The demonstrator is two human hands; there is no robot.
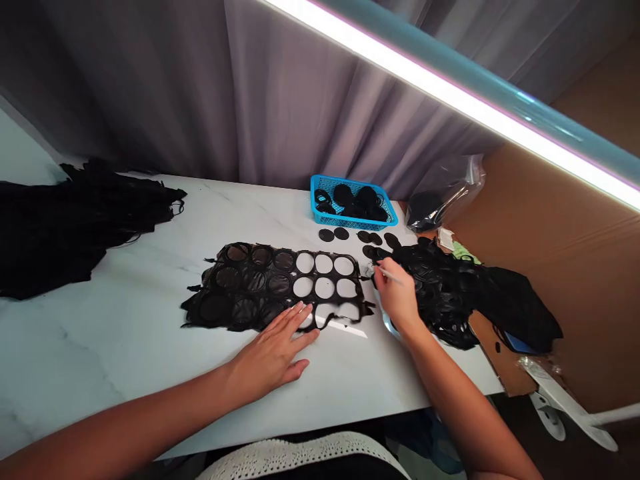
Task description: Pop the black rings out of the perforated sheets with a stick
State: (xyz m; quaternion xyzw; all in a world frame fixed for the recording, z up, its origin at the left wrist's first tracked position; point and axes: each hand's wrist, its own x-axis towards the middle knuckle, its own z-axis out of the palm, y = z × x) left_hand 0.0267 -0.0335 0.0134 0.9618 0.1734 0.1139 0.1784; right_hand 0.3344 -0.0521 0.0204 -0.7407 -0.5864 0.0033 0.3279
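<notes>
My left hand (275,350) lies flat with its fingers spread on a black perforated sheet (260,279), near the sheet's front edge. The sheet has rows of round holes. Those at the right show white table through them, and those at the left look covered by dark film. My right hand (397,297) pinches a slim pale tool (389,273) at the sheet's right end. Its tip is close to several small black discs (371,251), and a heap of black cut scrap (440,293) lies just beyond the hand.
A white marble-patterned table (125,353) carries a large black scrap pile (75,227) at left. A blue plastic basket (316,200) holds black discs at the back. A plastic bag (443,193), cardboard (550,267), a grey curtain (280,100) and a lamp bar (450,93) surround it.
</notes>
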